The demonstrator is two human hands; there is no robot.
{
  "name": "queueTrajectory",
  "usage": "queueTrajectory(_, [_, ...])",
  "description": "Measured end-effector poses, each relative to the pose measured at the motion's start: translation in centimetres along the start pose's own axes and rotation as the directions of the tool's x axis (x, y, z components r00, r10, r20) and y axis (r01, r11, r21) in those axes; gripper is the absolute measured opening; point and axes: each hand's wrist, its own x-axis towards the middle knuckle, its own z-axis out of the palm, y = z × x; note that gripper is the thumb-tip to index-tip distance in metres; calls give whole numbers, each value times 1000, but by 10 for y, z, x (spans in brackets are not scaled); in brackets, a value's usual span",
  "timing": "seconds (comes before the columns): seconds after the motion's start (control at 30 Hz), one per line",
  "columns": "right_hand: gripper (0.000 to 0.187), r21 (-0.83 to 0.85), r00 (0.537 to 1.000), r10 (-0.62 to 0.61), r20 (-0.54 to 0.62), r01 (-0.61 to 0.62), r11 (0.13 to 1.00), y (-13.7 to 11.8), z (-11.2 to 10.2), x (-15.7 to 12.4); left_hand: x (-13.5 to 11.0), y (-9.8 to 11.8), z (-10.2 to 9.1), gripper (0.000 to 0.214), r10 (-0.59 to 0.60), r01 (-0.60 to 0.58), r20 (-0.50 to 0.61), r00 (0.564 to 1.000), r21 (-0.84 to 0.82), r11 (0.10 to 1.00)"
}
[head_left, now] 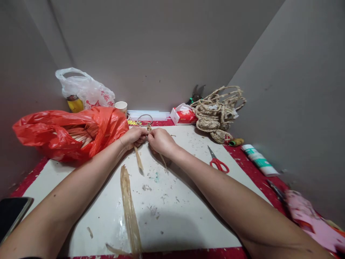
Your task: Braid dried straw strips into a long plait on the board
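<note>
My left hand (134,137) and my right hand (162,142) meet near the far middle of the white board (183,201), fingers pinched close together. Both grip a dried plant-fibre strip; one tan end (138,160) hangs below my left hand and a thinner end (164,163) below my right. Just beyond the fingers is a small knotted piece at the base of a thin ring (145,120). My fingers hide the exact grip. A wide loose strip of the same fibre (129,212) lies on the board nearer to me.
A red plastic bag of dried fibre (107,122) stands left, a paper cup (121,106) behind it. Red-handled scissors (219,165) lie right. Farther back are a tissue pack (184,115) and coiled braided rope (212,115). A phone (12,214) is at lower left.
</note>
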Motion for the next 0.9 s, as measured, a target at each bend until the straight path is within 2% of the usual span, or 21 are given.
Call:
queueTrajectory(0.13, [30,-211,997,-53,-55,40,977,-4,1,-6,0,2,2,26,-48,48,22,999,-12,999])
queueTrajectory(0.23, [33,-306,992,-121,-44,102,947,-4,5,-9,-1,1,4,29,-14,14,5,1000,-10,1000])
queueTrajectory(0.33, [35,-372,978,-208,-2,192,908,-7,8,-13,-2,-2,4,30,43,-43,-30,999,4,999])
queueTrajectory(0.43, [32,-376,953,-292,77,299,877,-14,5,-24,0,-5,1,24,44,-44,-28,999,16,999])
queueTrajectory(0.5, [25,-272,895,-387,221,438,857,-20,-4,-32,2,-6,-1,19,31,-31,-6,1000,9,999])
queueTrajectory(0.53, [22,-156,837,-437,329,505,849,-21,-10,-35,2,-6,-3,19,28,-28,6,1000,1,1000])
queueTrajectory(0.57, [24,-11,773,-478,417,530,848,-21,-16,-36,3,-6,-4,19,30,-30,15,999,-9,1000])
queueTrajectory(0.6, [29,126,740,-501,449,502,855,-20,-22,-35,3,-6,-5,21,39,-39,20,999,-20,999])
queueTrajectory(0.63, [35,233,766,-493,413,434,870,-17,-28,-31,3,-6,-6,24,48,-48,25,999,-27,999])
queueTrajectory(0.67, [38,304,850,-432,303,343,889,-13,-32,-26,2,-5,-7,27,56,-55,27,998,-34,998])
queueTrajectory(0.7, [38,344,940,-311,137,250,905,-8,-35,-19,2,-5,-7,28,58,-57,31,998,-40,998])
queueTrajectory(0.73, [36,376,985,-168,-27,166,912,-3,-35,-11,1,-4,-7,27,55,-53,36,998,-43,998])
queueTrajectory(0.77, [32,412,993,-53,-107,93,907,2,-34,-4,0,-4,-7,25,49,-47,44,998,-46,998])
queueTrajectory(0.8, [28,457,993,25,-112,30,889,6,-31,2,-1,-3,-6,23,45,-43,54,998,-48,998])
queueTrajectory(0.83, [25,509,996,63,-56,-26,860,9,-27,7,-2,-3,-6,22,45,-42,64,997,-48,998])
queueTrajectory(0.9, [26,604,988,52,146,-131,786,13,-17,12,-4,-2,-4,23,59,-56,77,995,-38,998])
